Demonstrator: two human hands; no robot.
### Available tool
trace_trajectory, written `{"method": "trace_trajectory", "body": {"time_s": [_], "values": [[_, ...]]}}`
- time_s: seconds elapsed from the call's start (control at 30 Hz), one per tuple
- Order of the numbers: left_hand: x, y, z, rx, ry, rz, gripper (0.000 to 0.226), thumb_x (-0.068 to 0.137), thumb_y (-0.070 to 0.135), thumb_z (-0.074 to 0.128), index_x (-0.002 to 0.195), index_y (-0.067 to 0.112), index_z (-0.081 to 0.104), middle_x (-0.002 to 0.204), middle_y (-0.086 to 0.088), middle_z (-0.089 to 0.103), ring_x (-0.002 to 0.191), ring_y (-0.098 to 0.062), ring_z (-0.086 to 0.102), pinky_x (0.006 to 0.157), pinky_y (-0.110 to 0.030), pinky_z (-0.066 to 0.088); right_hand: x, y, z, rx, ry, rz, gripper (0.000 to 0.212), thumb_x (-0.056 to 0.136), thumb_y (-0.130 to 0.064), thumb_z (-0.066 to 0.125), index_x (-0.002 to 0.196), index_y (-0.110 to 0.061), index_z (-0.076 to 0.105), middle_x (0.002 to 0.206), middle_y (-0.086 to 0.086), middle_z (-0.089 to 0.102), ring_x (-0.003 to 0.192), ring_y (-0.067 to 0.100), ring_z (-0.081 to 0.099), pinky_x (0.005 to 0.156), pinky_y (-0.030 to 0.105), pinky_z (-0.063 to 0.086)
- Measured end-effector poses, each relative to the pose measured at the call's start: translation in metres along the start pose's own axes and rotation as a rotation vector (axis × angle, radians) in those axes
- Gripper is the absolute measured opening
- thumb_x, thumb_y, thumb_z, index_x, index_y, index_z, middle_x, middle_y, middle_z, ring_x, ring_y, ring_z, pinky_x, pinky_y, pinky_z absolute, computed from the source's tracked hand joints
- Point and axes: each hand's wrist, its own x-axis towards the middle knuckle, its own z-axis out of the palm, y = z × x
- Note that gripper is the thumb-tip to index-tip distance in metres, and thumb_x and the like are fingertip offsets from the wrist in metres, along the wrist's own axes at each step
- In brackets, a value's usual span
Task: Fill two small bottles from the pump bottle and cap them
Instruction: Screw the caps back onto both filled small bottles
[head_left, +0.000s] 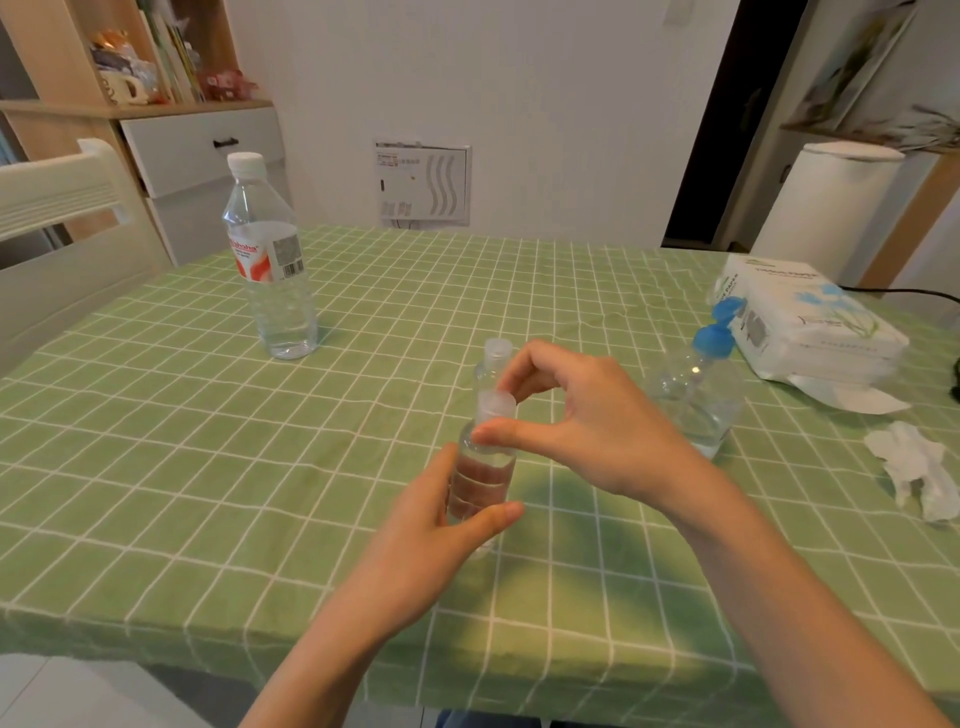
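Bottle (483, 478) first: it is over the near middle of the table (208, 467). My left hand (431, 535) hides its base, so I cannot tell whether it rests on the cloth or is lifted just off it. That hand wraps the lower body, thumb on the near side, fingers showing through the clear wall. The long axis runs nearly vertical, neck up, leaning a touch away from me, and liquid reaches close to the shoulder.

On the neck sits the cap (496, 405), pinched between thumb and forefinger of my right hand (587, 431), the other fingers arched clear. I judge this to be the capping step. To do it well I would hold the body firm without squeezing, since a full soft bottle may spill. I would seat the cap square to the neck and work it home with the fingertips alone.

Just behind stands the second bottle (493, 364), upright and capped. Farther right is the pump bottle (696, 405), blue head up.
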Motion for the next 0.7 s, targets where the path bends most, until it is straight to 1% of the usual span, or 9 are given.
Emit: {"method": "trace_trajectory", "body": {"time_s": [0.1,0.17,0.23,0.3,0.4,0.47,0.53,0.6,0.7], "values": [[0.0,0.0,0.0,-0.008,-0.003,0.002,0.042,0.067,0.045,0.069,0.106,0.033,0.058,0.097,0.009,0.068,0.09,-0.008,0.065,0.084,-0.032,0.053,-0.001,0.0,0.0,0.019,-0.053,0.058,0.041,0.069,-0.06,0.066,0.103,-0.039,0.057,0.093,-0.021,0.066,0.099,-0.008,0.058,0.083,0.008,0.043],[0.0,0.0,-0.002,0.001,-0.009,0.007,0.044,0.067,0.047,0.068,0.108,0.037,0.056,0.099,0.013,0.068,0.09,-0.005,0.065,0.083,-0.031,0.053,-0.003,0.002,-0.001,0.102,-0.096,0.067,0.046,0.073,-0.059,0.06,0.117,-0.044,0.057,0.101,-0.023,0.066,0.104,-0.009,0.057,0.089,0.008,0.043],[0.0,0.0,-0.002,0.004,-0.007,0.011,0.043,0.067,0.048,0.068,0.107,0.038,0.056,0.098,0.015,0.068,0.089,-0.005,0.065,0.082,-0.03,0.053,-0.004,0.003,-0.001,0.132,-0.095,0.027,0.029,0.082,-0.041,0.067,0.11,-0.042,0.062,0.102,-0.024,0.067,0.101,-0.011,0.059,0.09,0.007,0.042],[0.001,0.0,0.0,0.001,0.005,0.011,0.043,0.064,0.049,0.068,0.103,0.035,0.058,0.094,0.014,0.068,0.087,-0.005,0.065,0.082,-0.031,0.053,-0.003,0.004,0.002,0.147,-0.038,0.032,0.018,0.079,-0.032,0.075,0.091,-0.038,0.063,0.093,-0.021,0.068,0.094,-0.008,0.061,0.086,0.009,0.045],[0.002,-0.001,0.002,-0.003,0.01,0.006,0.044,0.063,0.048,0.068,0.102,0.03,0.059,0.094,0.007,0.067,0.087,-0.007,0.065,0.082,-0.033,0.054,-0.001,0.005,0.008,0.049,0.062,0.073,0.03,0.067,-0.046,0.078,0.075,-0.03,0.054,0.081,-0.011,0.066,0.083,0.001,0.06,0.075,0.016,0.047],[0.002,-0.001,0.002,-0.016,0.009,0.005,0.043,0.063,0.046,0.069,0.103,0.031,0.059,0.094,0.007,0.068,0.088,-0.007,0.065,0.082,-0.032,0.054,-0.001,0.004,0.008,0.032,0.043,0.09,0.039,0.064,-0.06,0.071,0.082,-0.03,0.055,0.084,-0.011,0.067,0.085,0.0,0.061,0.078,0.02,0.048],[0.002,-0.001,0.0,-0.02,0.004,0.008,0.044,0.065,0.045,0.069,0.106,0.035,0.058,0.096,0.01,0.068,0.089,-0.006,0.065,0.083,-0.031,0.053,-0.002,0.003,0.004,0.121,-0.022,0.088,0.045,0.065,-0.066,0.062,0.098,-0.037,0.057,0.089,-0.017,0.068,0.091,-0.006,0.062,0.087,0.02,0.048],[0.002,-0.001,-0.001,-0.023,-0.001,0.016,0.045,0.066,0.044,0.069,0.109,0.037,0.057,0.098,0.012,0.069,0.09,-0.005,0.065,0.081,-0.028,0.053,-0.003,0.002,0.0,0.184,-0.076,0.059,0.038,0.076,-0.053,0.063,0.112,-0.042,0.058,0.096,-0.019,0.069,0.098,-0.007,0.062,0.094,0.02,0.046],[0.002,0.0,-0.001,-0.014,-0.003,0.022,0.045,0.066,0.045,0.069,0.109,0.037,0.056,0.096,0.013,0.069,0.087,-0.004,0.065,0.079,-0.027,0.053,-0.003,0.003,-0.001,0.163,-0.053,0.016,0.023,0.083,-0.027,0.07,0.104,-0.037,0.067,0.099,-0.018,0.071,0.099,-0.006,0.062,0.093,0.015,0.045]]}}
